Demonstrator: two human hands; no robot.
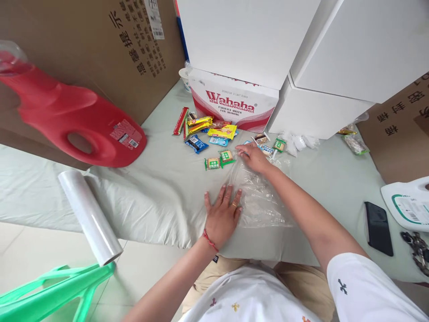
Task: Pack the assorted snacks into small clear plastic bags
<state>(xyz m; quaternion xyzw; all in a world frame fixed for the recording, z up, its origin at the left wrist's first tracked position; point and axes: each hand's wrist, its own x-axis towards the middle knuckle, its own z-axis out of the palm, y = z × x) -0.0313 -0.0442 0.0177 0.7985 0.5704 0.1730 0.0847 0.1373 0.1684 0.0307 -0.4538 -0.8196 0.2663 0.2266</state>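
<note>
Plainly, a clear, crinkled plastic bag (pixel 263 203) lies flat on the grey-green cloth-covered table (pixel 161 179). The left hand (pixel 221 218) rests palm-down at its left edge, fingers spread; the right hand (pixel 254 156) is at its top, beside two green-wrapped square biscuits (pixel 227 156), fingers bent, though whether gripping I cannot tell.

A clear plastic bag (pixel 264 205) lies flat and crinkled on the tabletop (pixel 161 138), so thin I can see the pale cover through it. Just off its far left corner sit two green-edged snack packets (pixel 212 164), side by side. Farther back there's a loose heap: a bright yellow packet (pixel 223 131) on top, a dark blue packet (pixel 196 144) in front, a slim red packet (pixel 181 120) slanting at the left.
</note>
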